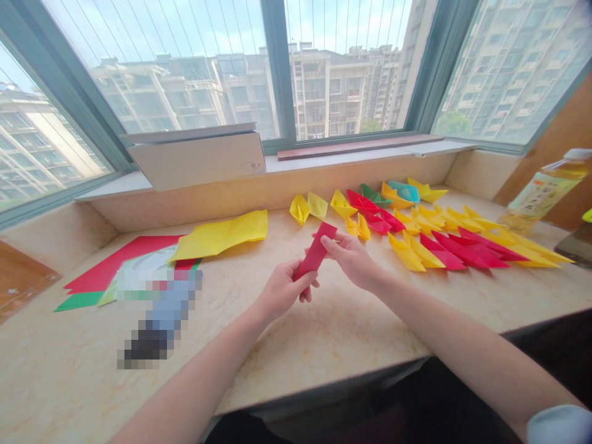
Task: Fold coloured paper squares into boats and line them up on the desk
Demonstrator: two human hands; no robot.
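A narrow strip of folded red paper (316, 251) is held up at a slant over the counter, between both hands. My left hand (291, 285) grips its lower end, thumb on top and fingers curled behind. At the upper right end, my right hand (349, 254) pinches the paper between thumb and fingers. Just beyond and to the right stand folded paper boats, among them a yellow boat (300, 209), a red boat (363, 202) and a green boat (375, 195). Rows of yellow and red folded boats (462, 250) continue to the right.
Yellow paper sheets (222, 235) lie at the left, overlapping red sheets (123, 262) and a green sheet (76, 301). A blurred-out object (161, 317) is in front of them. A white box (198, 157) sits on the windowsill. At the right stands a drink bottle (543, 191).
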